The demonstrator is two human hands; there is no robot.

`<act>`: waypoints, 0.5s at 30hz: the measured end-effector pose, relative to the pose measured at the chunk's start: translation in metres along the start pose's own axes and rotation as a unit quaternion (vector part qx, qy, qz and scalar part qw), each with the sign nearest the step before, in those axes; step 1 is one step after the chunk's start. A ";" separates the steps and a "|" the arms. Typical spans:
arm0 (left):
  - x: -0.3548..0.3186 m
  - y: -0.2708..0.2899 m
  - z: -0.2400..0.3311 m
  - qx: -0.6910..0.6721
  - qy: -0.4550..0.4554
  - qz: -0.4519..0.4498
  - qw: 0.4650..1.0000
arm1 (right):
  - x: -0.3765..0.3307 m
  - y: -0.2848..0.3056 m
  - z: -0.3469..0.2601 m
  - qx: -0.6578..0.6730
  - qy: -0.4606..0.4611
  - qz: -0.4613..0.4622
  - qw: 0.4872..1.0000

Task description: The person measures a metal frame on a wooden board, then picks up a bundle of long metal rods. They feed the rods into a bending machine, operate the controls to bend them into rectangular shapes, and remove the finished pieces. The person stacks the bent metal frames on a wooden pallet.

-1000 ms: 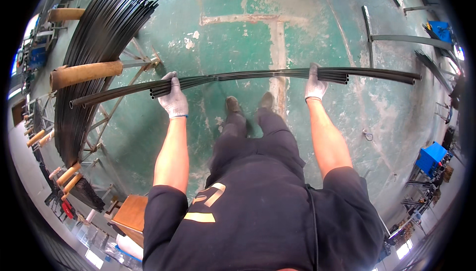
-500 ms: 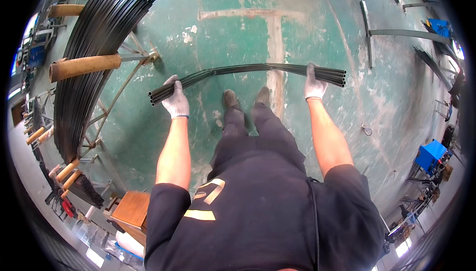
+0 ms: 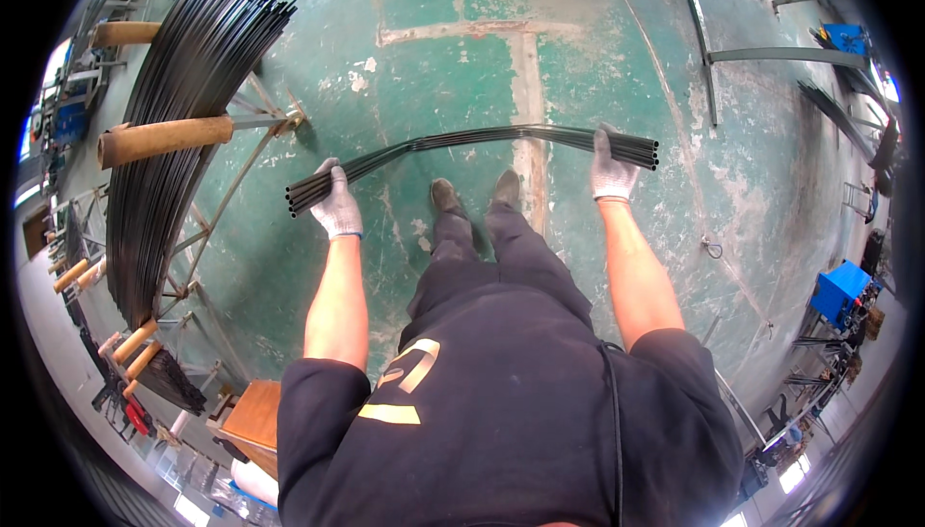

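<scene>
A bundle of thin black tubes (image 3: 472,138) spans the space in front of me, above the floor and beyond my shoes. Near its left end my left hand (image 3: 336,207), in a white glove, is closed round the tubes, with the thumb on top. My right hand (image 3: 613,172), gloved the same way, grips the bundle close to its right end. Open round tube ends show past both hands. The fingers under the bundle are hidden.
To the left, a rack with padded arms (image 3: 166,142) carries a large stack of long black tubes (image 3: 183,74). A wooden box (image 3: 252,421) stands at the lower left. Metal stands (image 3: 713,60) and a blue box (image 3: 839,294) are on the right. The green floor (image 3: 443,74) is worn.
Both hands still hold the bundle. Its right end has shifted slightly left, and the tubes at the left end look more fanned out. The whole view has moved a little.
</scene>
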State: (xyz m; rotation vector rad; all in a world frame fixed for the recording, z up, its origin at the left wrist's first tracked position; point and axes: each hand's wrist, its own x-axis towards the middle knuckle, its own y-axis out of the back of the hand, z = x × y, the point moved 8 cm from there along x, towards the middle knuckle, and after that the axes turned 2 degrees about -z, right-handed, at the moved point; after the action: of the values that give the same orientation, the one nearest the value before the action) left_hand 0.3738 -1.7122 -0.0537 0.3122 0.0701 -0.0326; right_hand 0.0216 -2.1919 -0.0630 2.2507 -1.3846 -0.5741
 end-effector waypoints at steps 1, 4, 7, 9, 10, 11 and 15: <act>-0.001 0.001 0.001 -0.013 0.000 0.003 1.000 | 0.000 0.001 0.001 -0.001 -0.003 -0.002 1.000; 0.000 0.008 0.018 -0.003 -0.027 -0.014 1.000 | -0.002 0.007 -0.005 -0.024 -0.019 -0.009 0.999; -0.002 0.013 0.034 -0.046 -0.022 -0.002 0.999 | -0.008 0.019 -0.027 -0.022 -0.026 0.011 0.999; -0.001 0.016 0.047 -0.019 -0.043 -0.009 0.999 | -0.013 0.027 -0.040 -0.017 -0.026 0.030 0.999; 0.000 0.017 0.051 -0.005 -0.054 -0.012 0.998 | -0.014 0.030 -0.044 -0.019 -0.026 0.039 0.999; -0.002 0.017 0.054 -0.008 -0.052 -0.007 0.999 | -0.015 0.034 -0.048 -0.021 -0.026 0.048 0.998; -0.005 0.016 0.055 -0.010 -0.054 0.004 0.999 | -0.018 0.041 -0.062 0.042 -0.045 0.058 0.996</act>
State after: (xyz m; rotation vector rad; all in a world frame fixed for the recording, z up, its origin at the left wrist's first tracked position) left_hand 0.3734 -1.7138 0.0040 0.2911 -0.0374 -0.0405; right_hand 0.0186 -2.1830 0.0136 2.2147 -1.5996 -0.5942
